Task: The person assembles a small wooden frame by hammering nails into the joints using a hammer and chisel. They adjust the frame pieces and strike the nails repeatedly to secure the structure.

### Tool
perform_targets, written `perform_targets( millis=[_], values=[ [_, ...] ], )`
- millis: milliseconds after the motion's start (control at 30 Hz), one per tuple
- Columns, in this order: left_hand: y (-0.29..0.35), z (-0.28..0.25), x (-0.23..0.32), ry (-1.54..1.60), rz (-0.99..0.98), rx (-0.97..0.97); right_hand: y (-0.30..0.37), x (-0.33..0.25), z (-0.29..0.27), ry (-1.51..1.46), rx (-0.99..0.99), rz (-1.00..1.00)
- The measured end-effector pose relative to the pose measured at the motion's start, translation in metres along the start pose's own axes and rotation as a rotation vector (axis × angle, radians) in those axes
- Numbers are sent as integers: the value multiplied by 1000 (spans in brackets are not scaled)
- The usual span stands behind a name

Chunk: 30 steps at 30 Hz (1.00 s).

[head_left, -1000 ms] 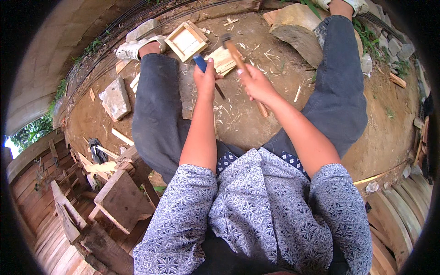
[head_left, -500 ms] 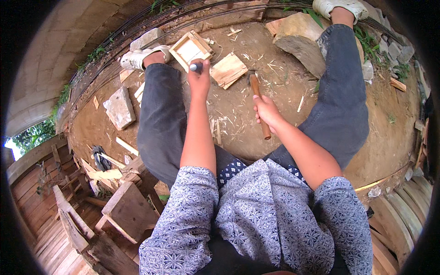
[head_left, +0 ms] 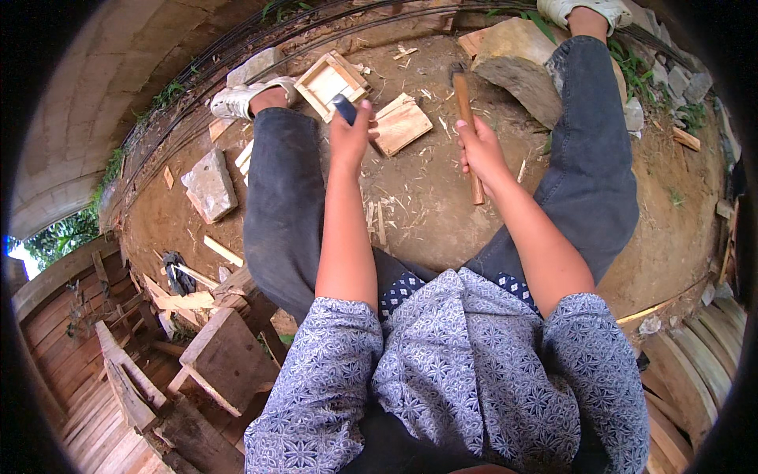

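Observation:
My left hand [head_left: 350, 144] is wrapped round a tool with a dark handle [head_left: 344, 109]; the rounded butt sticks up above the thumb and its working end is hidden. Just right of that hand, a pale wooden block [head_left: 404, 128] lies on the ground. Beyond the hand sits a square wooden frame [head_left: 310, 94] with a light inside, tilted against another wood piece. My right hand [head_left: 483, 154] grips a hammer [head_left: 463, 99] partway along its brown wooden handle, the dark head pointing away from me, off the ground.
Wood chips lie scattered over the dirt. A large stone [head_left: 517, 67] stands at the far right, and a smaller stone [head_left: 210, 186] lies left of my knee. Rough timber [head_left: 225, 359] is piled at the lower left. Dark cables [head_left: 316, 39] run along the far edge.
My right hand has lifted the hammer away from me and to the right, off the wooden block. The left hand's tool has tilted, showing more of its handle.

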State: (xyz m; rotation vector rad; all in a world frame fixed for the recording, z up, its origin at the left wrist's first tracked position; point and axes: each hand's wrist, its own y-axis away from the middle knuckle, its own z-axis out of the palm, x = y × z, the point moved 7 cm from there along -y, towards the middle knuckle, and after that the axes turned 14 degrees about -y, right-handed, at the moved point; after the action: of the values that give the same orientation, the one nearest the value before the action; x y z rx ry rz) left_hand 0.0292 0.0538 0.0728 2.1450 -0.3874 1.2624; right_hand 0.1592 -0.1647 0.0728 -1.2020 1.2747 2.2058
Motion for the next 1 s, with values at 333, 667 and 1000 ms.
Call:
perform_targets(
  millis=[333, 667, 1000],
  values=[
    [-7, 12, 15, 445, 112, 101, -4, 33, -14, -47, 91, 130],
    [-13, 34, 8, 216, 218, -5, 6, 50, 3, 131, -5, 238],
    [-12, 52, 15, 216, 315, -42, 7, 49, 2, 151, -8, 236]
  ],
)
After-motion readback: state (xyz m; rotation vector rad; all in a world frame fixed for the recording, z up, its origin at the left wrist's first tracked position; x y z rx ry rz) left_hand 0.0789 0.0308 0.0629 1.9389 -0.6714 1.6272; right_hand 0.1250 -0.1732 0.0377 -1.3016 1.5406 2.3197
